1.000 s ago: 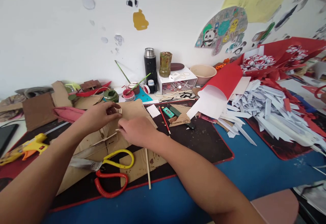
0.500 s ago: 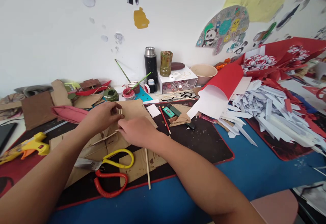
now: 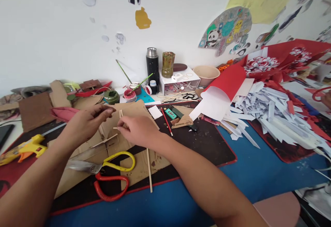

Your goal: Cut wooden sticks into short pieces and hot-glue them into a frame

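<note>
My right hand (image 3: 141, 130) is closed in a pinch over the cardboard (image 3: 139, 109), with thin wooden sticks (image 3: 120, 113) poking out at its fingertips. To its left, my left hand (image 3: 84, 123) is held above the brown sheet, fingers stretched out and thumb apart; nothing shows in it. Another thin stick (image 3: 106, 140) lies on the cardboard under the hands. A longer wooden stick (image 3: 149, 172) reaches from below my right wrist to the mat's front edge. Large scissors (image 3: 86, 166) with one yellow and one red handle lie in front of my hands.
A yellow glue gun (image 3: 32, 149) lies at left. Paint pots (image 3: 129, 95), a black flask (image 3: 152, 66) and a white box (image 3: 178, 84) stand along the wall. Right are a red pencil (image 3: 167, 122), heaped paper strips (image 3: 266, 106) and another person's hand (image 3: 328, 99) by red-handled scissors.
My left hand has moved left, away from the sticks and from my right hand. My right hand keeps its pinch in nearly the same place.
</note>
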Available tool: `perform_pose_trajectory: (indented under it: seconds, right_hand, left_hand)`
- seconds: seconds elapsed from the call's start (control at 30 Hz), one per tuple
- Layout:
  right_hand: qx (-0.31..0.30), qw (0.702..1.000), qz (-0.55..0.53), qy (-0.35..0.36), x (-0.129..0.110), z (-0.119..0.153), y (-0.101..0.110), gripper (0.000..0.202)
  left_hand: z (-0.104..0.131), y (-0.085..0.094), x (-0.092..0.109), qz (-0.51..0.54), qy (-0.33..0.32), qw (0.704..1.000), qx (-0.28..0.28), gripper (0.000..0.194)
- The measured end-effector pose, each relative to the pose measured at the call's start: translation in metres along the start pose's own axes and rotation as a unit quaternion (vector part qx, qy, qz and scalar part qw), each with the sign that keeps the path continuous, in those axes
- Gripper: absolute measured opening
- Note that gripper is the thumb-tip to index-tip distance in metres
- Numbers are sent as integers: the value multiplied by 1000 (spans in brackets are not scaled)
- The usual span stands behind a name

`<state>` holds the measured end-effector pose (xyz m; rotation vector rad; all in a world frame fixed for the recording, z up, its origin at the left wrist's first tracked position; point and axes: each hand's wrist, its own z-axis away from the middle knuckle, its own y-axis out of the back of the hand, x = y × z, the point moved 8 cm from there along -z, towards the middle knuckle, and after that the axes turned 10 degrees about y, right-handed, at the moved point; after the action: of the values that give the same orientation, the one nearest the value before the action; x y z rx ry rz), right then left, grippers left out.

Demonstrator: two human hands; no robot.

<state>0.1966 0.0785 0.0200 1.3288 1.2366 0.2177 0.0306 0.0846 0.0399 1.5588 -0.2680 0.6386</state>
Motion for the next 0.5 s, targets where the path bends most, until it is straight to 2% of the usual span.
perform_pose_trajectory:
  seconds: [0.1,0.2,0.3,0.5]
  right_hand:
    - [17,999,-27,-16,3,0,4,25]
    - [23,999,-27,-23,6,1,5,27]
    - [23,999,-11,-24,6,1,3,25]
    - [22,998,-39,-45,9,1,2,20]
  left_hand:
    - [19,-8,4,23,-19,996,-84,66]
    - [31,-16,4,52,-22,991,-124,65]
    - [35,-26,-1,73,-11,988,-132,63]
    - [40,-41,-9,89,8,990,-107,53]
